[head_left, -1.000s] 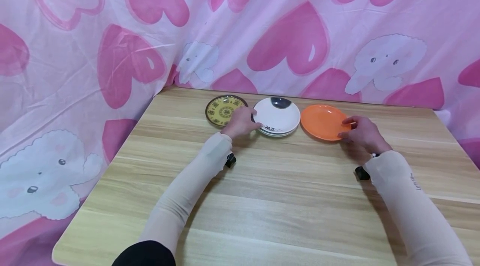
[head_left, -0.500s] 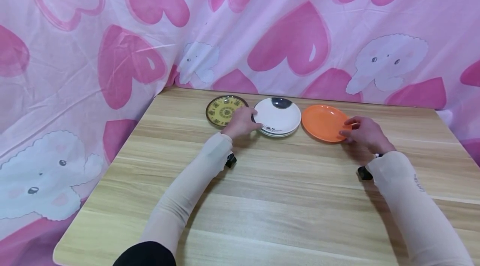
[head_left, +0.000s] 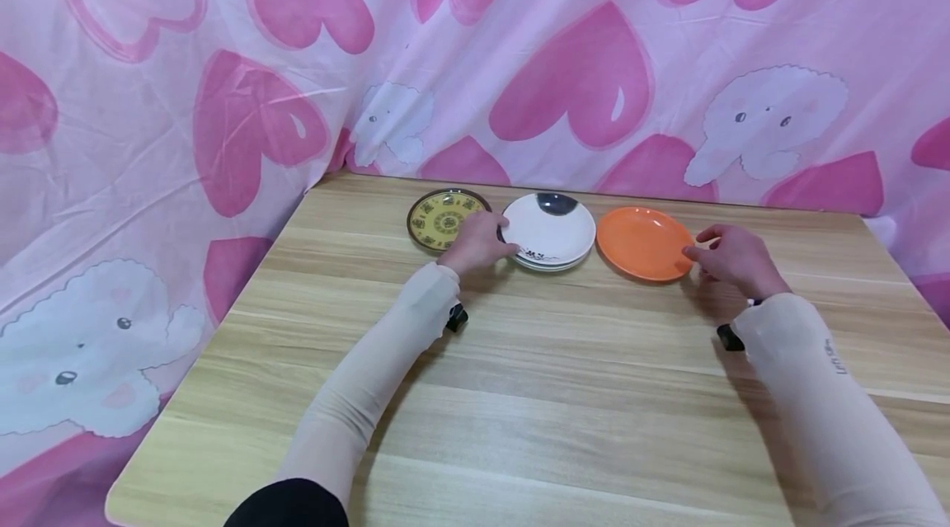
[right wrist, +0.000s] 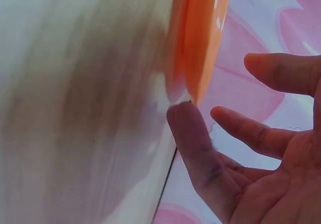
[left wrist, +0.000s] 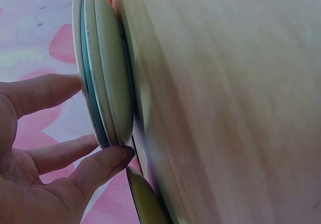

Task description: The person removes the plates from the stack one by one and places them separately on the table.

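Note:
A stack of round plates [head_left: 549, 228], white on top with a dark patch and small black markings, sits on the wooden table. My left hand [head_left: 477, 243] holds its left rim; in the left wrist view thumb and fingers meet the edges of the stacked plates [left wrist: 108, 73], one teal. To the left lies an olive-yellow patterned plate [head_left: 434, 223] with a dark rim, partly hidden by that hand. My right hand [head_left: 740, 260] is beside an orange plate [head_left: 641, 245], fingers spread; in the right wrist view one fingertip is at the plate's [right wrist: 203, 48] lower edge.
The plates form a row along the back of the wooden table [head_left: 519, 395]. Behind and to the left hangs a pink curtain [head_left: 445, 57] with hearts and white cartoon animals. Dark wrist devices [head_left: 456, 317] show beneath the sleeves.
My right hand has eased right and slightly back, loosening from the orange plate's rim, its upper fingers now off the plate. The left hand and the plates look unmoved.

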The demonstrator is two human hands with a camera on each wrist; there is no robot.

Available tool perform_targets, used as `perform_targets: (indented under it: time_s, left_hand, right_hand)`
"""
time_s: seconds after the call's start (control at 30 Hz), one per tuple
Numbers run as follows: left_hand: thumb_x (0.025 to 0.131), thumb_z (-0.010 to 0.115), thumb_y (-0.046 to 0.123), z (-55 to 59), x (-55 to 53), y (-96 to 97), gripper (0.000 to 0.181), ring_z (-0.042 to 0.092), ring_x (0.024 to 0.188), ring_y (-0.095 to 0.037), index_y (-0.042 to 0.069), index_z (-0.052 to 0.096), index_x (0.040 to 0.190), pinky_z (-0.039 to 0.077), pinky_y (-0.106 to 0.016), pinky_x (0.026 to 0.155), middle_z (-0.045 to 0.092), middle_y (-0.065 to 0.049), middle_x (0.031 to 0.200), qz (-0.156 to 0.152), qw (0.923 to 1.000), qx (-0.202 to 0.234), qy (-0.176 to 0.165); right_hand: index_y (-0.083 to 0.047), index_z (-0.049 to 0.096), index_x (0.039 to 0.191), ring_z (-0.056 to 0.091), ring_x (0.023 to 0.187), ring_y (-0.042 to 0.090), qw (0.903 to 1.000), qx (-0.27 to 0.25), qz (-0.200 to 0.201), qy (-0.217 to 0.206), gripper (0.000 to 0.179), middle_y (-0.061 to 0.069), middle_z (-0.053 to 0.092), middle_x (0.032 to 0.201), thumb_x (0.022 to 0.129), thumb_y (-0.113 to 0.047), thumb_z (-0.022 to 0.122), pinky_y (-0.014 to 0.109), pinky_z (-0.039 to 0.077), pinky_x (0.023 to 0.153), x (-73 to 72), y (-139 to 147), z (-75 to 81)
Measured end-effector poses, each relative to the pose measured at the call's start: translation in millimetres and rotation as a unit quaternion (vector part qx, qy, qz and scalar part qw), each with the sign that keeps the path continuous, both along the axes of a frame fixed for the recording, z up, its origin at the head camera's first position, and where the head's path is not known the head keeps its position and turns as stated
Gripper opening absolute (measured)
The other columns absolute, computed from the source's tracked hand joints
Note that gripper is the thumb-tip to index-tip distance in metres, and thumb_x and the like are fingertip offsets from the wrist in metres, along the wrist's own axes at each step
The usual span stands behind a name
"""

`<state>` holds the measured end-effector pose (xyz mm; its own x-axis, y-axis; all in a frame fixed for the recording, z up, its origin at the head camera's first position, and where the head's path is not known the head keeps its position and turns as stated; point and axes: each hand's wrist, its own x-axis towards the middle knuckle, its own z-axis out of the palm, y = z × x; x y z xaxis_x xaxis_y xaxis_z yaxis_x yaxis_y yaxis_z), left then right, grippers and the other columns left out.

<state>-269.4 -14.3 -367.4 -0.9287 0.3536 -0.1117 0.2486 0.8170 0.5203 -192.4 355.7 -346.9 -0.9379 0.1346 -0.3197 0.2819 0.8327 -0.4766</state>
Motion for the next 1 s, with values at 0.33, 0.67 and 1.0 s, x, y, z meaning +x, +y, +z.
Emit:
perform_targets:
  time_s: [0.33,0.67,1.0]
  left_hand:
    - [0.088,0.076,0.032,-0.9,0.3,-0.6,0.062,0.051,0.136,-0.031,0.005,0.056,0.14,0.037,-0.043,0.121,0.058,-0.013,0.145,-0.006,1.0,0.001,0.002]
    - [0.088,0.076,0.03,0.8,2.4,-0.7,0.06,0.052,0.134,-0.032,0.003,0.057,0.139,0.038,-0.043,0.12,0.059,-0.015,0.143,-0.011,0.9999,0.004,0.003]
    - [0.088,0.076,0.03,0.2,2.2,-1.4,0.061,0.052,0.135,-0.032,0.003,0.057,0.139,0.037,-0.044,0.121,0.059,-0.015,0.144,-0.007,0.9999,0.008,0.004]
  right_hand:
    - [0.01,0.049,0.133,0.043,0.109,0.047,0.9958,0.032,-0.007,0.085,0.057,0.034,0.049,0.127,0.097,-0.034,0.059,0.05,0.052,0.08,-6.1,-13,3.6]
    - [0.007,0.046,0.139,0.045,0.116,0.048,0.9963,-0.007,0.001,0.086,0.062,0.037,0.042,0.14,0.098,-0.038,0.058,0.058,0.053,0.091,-11.2,-26,4.8]
    - [0.007,0.04,0.143,0.05,0.123,0.05,0.9912,-0.086,0.039,0.092,0.066,0.035,0.041,0.144,0.1,-0.039,0.059,0.032,0.063,0.081,-13.3,-34,1.2]
